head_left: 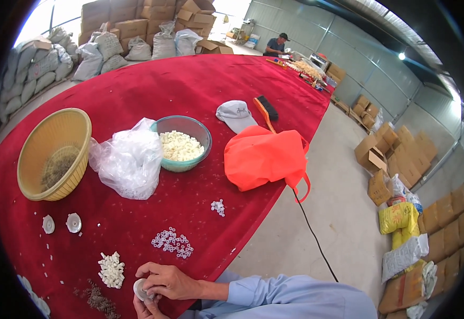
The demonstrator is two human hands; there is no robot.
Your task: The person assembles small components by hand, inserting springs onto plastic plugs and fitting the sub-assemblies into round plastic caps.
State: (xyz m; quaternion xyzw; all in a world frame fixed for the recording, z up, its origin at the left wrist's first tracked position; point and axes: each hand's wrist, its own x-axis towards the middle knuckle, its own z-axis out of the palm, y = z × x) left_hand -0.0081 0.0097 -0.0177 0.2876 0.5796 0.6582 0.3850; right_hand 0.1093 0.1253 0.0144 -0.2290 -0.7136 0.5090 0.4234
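Close to the table edge, my left hand (148,310) grips a small round white plastic part (139,290) from below, partly hidden by fingers. Bent over the same part is my right hand (169,280), its fingertips pressed against it; whether they pinch a smaller piece cannot be made out. Just left of the hands lies a pile of small white plastic pieces (112,270), with a scatter of small dark screw-like bits (98,299) nearer me. Beyond the hands are translucent little rings (172,243). Two round white parts (73,223) rest farther left.
The red-covered table (189,85) carries a tan basket (78,181), a crumpled plastic bag (128,159), a green bowl (203,151) of cream pieces, a grey cap (235,114), a brush (267,109) and an orange bag (266,159). A person (277,45) works at the far end.
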